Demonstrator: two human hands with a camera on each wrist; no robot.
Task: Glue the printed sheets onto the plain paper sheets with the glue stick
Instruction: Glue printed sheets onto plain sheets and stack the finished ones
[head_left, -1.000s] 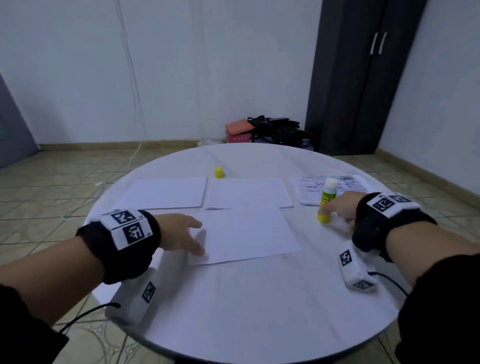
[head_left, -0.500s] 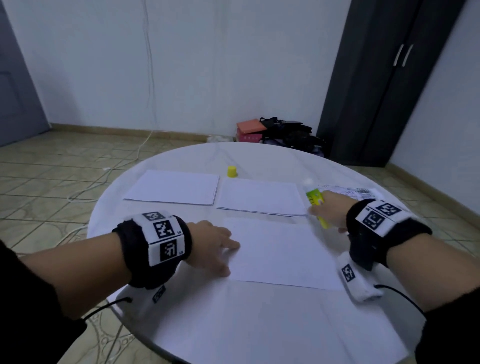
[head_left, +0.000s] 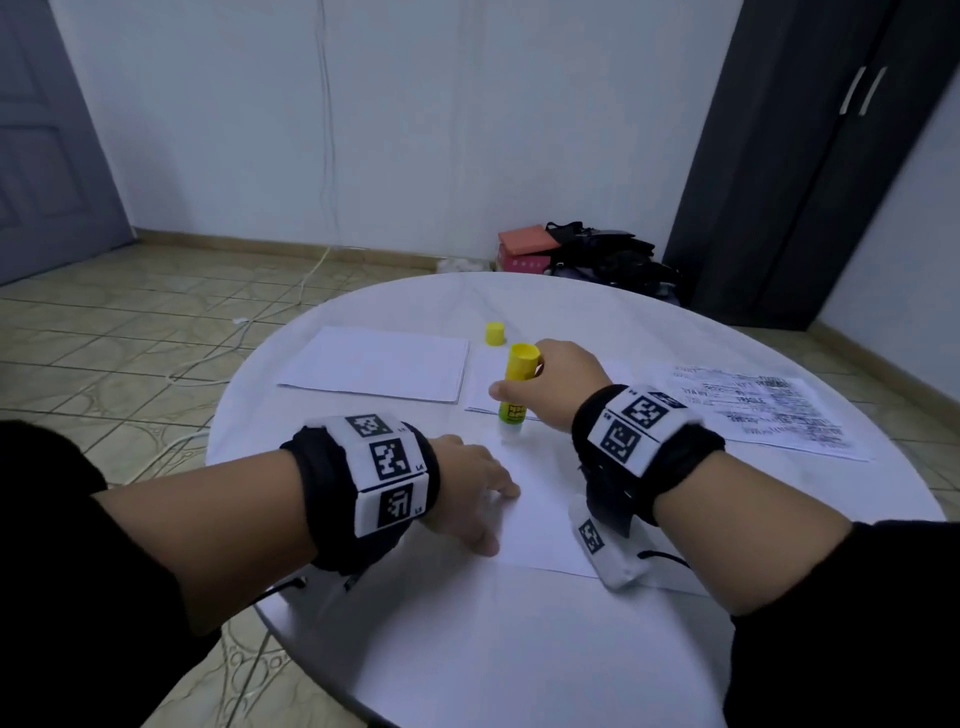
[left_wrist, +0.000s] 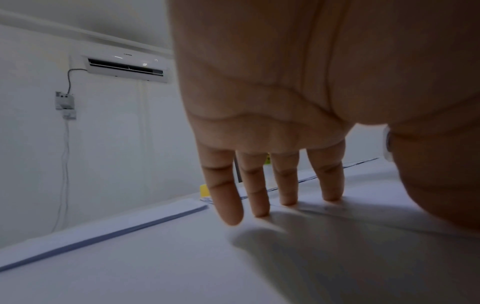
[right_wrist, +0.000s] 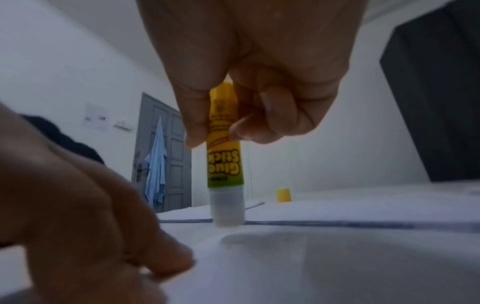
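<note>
My right hand (head_left: 540, 384) grips the yellow glue stick (head_left: 517, 387) upside down, its uncapped white tip just above the near plain sheet (head_left: 545, 514). In the right wrist view the glue stick (right_wrist: 224, 164) hangs tip down over the paper, pinched by thumb and fingers. My left hand (head_left: 467, 493) lies flat on the left edge of that sheet, its fingers (left_wrist: 257, 191) straight and pressing the paper. The yellow cap (head_left: 495, 333) stands at the back. Two more plain sheets (head_left: 376, 369) lie behind. The printed sheets (head_left: 763, 410) lie at the right.
The round white table (head_left: 519, 649) ends close to my body and at the left. On the floor behind it sit a red box (head_left: 522, 249) and a dark bag (head_left: 608, 260). A dark cabinet (head_left: 810, 156) stands at the back right.
My right hand lifted the glue stick from beside the printed sheets, turned it tip down and brought it left over the near sheet. My left hand stayed on the sheet's edge.
</note>
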